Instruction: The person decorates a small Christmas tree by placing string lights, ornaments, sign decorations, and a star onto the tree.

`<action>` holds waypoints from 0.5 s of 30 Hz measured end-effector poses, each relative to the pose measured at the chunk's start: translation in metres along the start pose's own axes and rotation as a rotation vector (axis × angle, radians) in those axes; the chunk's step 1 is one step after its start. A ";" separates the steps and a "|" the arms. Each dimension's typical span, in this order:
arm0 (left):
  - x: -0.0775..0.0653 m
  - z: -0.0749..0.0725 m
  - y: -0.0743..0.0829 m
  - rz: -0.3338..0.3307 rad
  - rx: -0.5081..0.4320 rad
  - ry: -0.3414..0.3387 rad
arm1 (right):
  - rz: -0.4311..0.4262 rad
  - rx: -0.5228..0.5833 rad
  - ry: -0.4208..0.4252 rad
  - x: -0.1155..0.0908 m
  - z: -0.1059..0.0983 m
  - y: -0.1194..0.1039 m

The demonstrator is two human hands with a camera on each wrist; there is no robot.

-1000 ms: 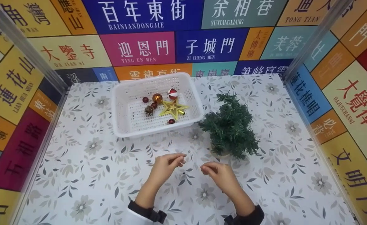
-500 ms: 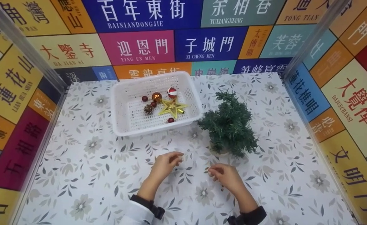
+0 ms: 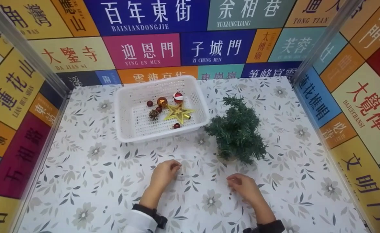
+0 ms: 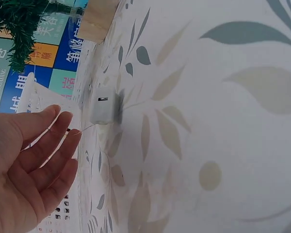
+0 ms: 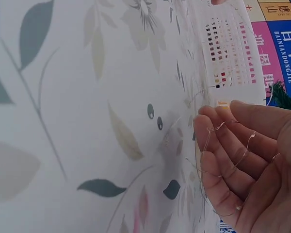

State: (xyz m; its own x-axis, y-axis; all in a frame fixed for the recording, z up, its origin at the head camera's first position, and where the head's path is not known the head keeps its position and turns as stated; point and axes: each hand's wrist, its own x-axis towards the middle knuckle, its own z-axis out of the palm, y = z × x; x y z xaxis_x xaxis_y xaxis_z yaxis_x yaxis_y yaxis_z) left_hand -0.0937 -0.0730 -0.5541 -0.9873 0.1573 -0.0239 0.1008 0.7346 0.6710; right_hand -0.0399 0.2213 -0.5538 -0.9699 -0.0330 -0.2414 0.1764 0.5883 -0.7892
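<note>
Thin clear wire with tiny bulbs, a string of fairy lights (image 5: pixel 252 135), runs between my two hands. My left hand (image 3: pixel 162 176) pinches the wire at its fingertips. Just beside those fingers, a small white box (image 4: pixel 104 106) with a dark slot is close over the tabletop, joined to the wire. Loops of the string lie across the curled fingers of my right hand (image 3: pixel 246 189), whose thumb meets the index finger. A small green artificial Christmas tree (image 3: pixel 238 129) stands beyond the right hand.
Behind the left hand, a white plastic basket (image 3: pixel 164 134) holds a gold star (image 3: pixel 178 112), a pine cone (image 3: pixel 153 114), a red-and-white ball (image 3: pixel 178 97) and several other baubles. Printed panels (image 3: pixel 141 50) wall in the flowered tabletop (image 3: pixel 89 181) at the back and sides.
My hands have drawn apart, the left shifting left and slightly down, the right moving right and down. The white box now shows beside the left fingers. Basket and tree stay put.
</note>
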 end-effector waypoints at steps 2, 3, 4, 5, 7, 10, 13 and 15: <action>-0.001 0.000 -0.001 -0.025 0.025 0.004 | 0.013 -0.012 0.025 -0.001 -0.003 0.003; -0.001 0.000 -0.002 -0.035 0.031 0.003 | 0.023 -0.017 0.038 -0.001 -0.005 0.005; -0.001 0.001 -0.003 -0.045 0.031 0.001 | 0.030 -0.020 0.049 -0.001 -0.007 0.006; -0.001 0.001 -0.004 -0.055 0.028 0.000 | 0.039 -0.019 0.061 0.000 -0.009 0.007; -0.002 0.002 -0.005 -0.060 0.019 -0.005 | 0.055 -0.020 0.089 0.000 -0.012 0.009; -0.002 0.004 -0.005 -0.061 -0.009 -0.015 | 0.080 0.002 0.113 0.001 -0.018 0.012; -0.001 0.006 -0.004 -0.048 -0.027 -0.020 | 0.095 0.010 0.127 0.002 -0.022 0.016; -0.002 0.007 -0.003 -0.042 -0.031 -0.018 | 0.103 0.017 0.126 0.001 -0.024 0.018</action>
State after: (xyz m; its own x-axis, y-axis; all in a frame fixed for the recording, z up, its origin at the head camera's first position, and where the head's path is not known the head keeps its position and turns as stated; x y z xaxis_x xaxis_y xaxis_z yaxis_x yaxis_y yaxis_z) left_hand -0.0917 -0.0713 -0.5613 -0.9882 0.1383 -0.0656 0.0548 0.7198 0.6920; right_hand -0.0418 0.2514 -0.5548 -0.9596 0.1295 -0.2497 0.2781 0.5697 -0.7734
